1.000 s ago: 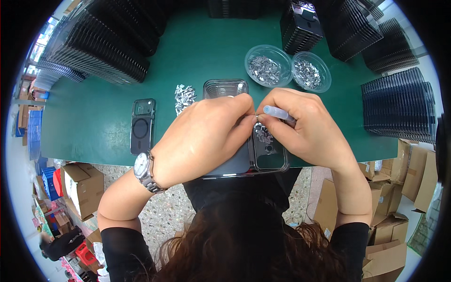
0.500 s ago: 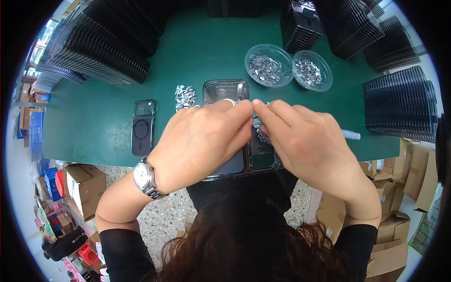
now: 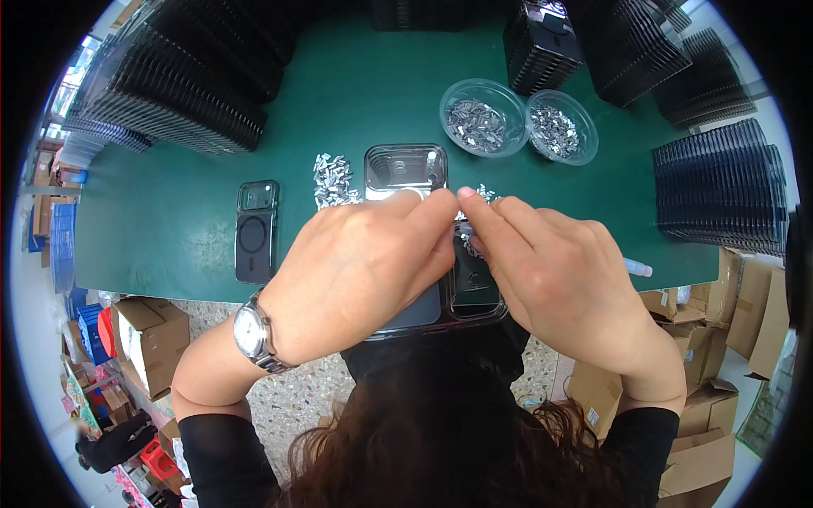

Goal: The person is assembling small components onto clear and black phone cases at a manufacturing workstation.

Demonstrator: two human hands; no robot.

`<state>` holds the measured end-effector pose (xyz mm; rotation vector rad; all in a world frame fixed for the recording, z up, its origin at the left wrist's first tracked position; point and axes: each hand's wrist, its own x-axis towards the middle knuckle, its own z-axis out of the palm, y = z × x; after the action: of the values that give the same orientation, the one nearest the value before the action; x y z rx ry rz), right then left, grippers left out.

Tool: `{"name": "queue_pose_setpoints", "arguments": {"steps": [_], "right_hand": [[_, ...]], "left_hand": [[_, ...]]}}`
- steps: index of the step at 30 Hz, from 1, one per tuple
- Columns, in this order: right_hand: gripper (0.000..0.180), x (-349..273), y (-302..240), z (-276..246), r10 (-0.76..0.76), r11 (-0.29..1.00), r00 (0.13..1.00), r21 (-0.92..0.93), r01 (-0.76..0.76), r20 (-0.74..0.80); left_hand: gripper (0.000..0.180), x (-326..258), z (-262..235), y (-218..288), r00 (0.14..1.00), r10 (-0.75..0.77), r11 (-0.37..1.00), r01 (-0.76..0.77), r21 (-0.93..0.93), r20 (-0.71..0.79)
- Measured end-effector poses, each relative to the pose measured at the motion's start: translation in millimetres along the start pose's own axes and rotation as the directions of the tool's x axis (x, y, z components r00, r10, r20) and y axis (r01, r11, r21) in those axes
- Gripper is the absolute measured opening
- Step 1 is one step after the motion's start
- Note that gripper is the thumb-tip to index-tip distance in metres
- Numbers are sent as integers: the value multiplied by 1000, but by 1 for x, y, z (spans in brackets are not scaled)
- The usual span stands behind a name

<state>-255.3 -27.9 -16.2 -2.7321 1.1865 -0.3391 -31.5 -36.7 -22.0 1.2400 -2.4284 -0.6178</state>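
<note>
My left hand (image 3: 364,254), with a watch on its wrist, is closed, its thumb and forefinger pinched together over the middle of a clear-rimmed tray (image 3: 412,332). Meeting it fingertip to fingertip, my right hand (image 3: 555,275) is also closed in a pinch. Whatever the fingers hold is hidden by them. Below them, a clear phone case (image 3: 406,159) shows at the tray's far end, and a dark, glossy compartment (image 3: 476,284) shows between the hands. Small silvery metal pieces (image 3: 335,179) lie heaped left of the tray, with more (image 3: 484,193) by my right fingertips.
A dark phone case (image 3: 256,237) lies on the green table (image 3: 161,224) at left. Two clear bowls (image 3: 453,144) (image 3: 584,152) hold silvery pieces. Stacked phone cases stand far left (image 3: 182,93), far right (image 3: 720,190) and at the back (image 3: 542,63). A pale blue pen-like stick (image 3: 637,267) lies beyond my right hand.
Both hands have shifted slightly toward me, and my right hand has edged to the right. Their fingertips stay pinched together, and more of the pieces beside the right fingers shows.
</note>
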Motion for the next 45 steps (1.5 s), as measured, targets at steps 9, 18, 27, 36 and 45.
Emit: {"name": "queue_pose_setpoints", "arguments": {"steps": [9, 18, 27, 36, 45], "right_hand": [[45, 4, 6, 10, -66, 996, 998, -64, 66, -8], [30, 1, 10, 10, -185, 974, 976, -151, 168, -110], [20, 7, -2, 21, 92, 996, 989, -8, -93, -119], [31, 38, 107, 29, 287, 925, 933, 318, -210, -218], [24, 100, 126, 94, 379, 924, 905, -36, -380, 193]], "left_hand": [[16, -3, 7, -7, 1000, 21, 1000, -21, 11, -23], [15, -2, 3, -1, 997, 78, 996, -78, 43, -1], [13, -1, 7, 5, 998, -31, 998, 34, 54, -57], [9, -31, -4, -11, 920, -346, 883, 252, -397, -185], [9, -63, 5, -24, 828, -377, 887, 194, -420, -414]]}}
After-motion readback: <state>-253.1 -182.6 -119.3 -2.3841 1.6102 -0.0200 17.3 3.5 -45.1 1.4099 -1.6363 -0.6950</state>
